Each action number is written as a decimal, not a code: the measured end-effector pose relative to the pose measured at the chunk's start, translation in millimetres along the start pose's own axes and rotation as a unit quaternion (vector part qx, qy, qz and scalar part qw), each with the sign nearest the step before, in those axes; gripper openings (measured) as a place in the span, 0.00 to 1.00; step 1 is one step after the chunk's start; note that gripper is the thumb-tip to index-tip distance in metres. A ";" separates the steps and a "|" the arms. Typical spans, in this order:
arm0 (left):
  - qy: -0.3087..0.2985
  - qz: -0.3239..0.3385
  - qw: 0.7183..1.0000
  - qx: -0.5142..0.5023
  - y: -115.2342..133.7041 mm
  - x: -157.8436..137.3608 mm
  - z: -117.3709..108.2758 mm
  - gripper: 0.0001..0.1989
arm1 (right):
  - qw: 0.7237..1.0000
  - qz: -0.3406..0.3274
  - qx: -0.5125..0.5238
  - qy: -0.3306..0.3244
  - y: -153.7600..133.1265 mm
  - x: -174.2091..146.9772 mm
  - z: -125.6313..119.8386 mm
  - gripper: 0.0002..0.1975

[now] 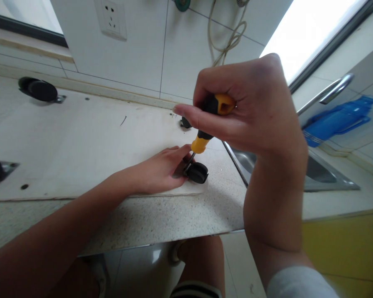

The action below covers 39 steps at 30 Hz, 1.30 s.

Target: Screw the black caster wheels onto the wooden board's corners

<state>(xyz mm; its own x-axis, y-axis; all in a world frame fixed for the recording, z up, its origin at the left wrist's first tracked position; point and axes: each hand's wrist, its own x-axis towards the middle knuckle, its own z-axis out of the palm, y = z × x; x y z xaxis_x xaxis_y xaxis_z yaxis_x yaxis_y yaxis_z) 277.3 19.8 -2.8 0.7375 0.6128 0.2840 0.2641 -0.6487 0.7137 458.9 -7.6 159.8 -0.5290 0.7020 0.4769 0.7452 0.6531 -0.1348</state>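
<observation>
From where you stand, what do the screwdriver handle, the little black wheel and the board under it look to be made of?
The screwdriver handle in the right hand looks like moulded plastic, glossy yellow with matte black grip parts, possibly rubber. The black wheel by the left hand seems hard plastic or rubber with a dull sheen, on a grey metal plate. The board looks like pale wood or laminate, flat and matte, with a thin layered edge.

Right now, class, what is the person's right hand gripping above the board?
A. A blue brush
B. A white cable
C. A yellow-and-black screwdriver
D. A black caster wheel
C: the right hand wraps around the yellow-and-black screwdriver, whose tip points down at the caster wheel that the left hand steadies on the board.
</observation>
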 end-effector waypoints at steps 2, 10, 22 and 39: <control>0.002 0.005 1.000 0.005 -1.2 0.5 0.7 0.14 | 1.000 0.001 0.005 -0.006 -0.4 0.6 0.1 0.24; 0.003 0.012 1.000 0.026 -3.2 0.2 3.1 0.15 | 1.000 -0.017 -0.019 0.000 -0.9 -1.0 2.5 0.22; 0.028 0.015 0.998 0.047 -3.7 -0.6 5.8 0.15 | 0.993 -0.093 0.046 0.059 11.8 4.4 13.3 0.22; 0.012 0.030 0.999 0.035 -4.7 -0.8 3.3 0.11 | 0.993 -0.111 0.031 0.005 -1.5 -5.3 7.8 0.09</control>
<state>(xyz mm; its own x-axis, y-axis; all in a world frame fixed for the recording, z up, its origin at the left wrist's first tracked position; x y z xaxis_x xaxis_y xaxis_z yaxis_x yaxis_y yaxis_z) 277.6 20.8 -8.5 0.7386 0.5819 0.3403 0.2633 -0.7138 0.6490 457.4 -10.1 150.7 -0.6732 0.5366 0.5089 0.5847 0.8075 -0.0779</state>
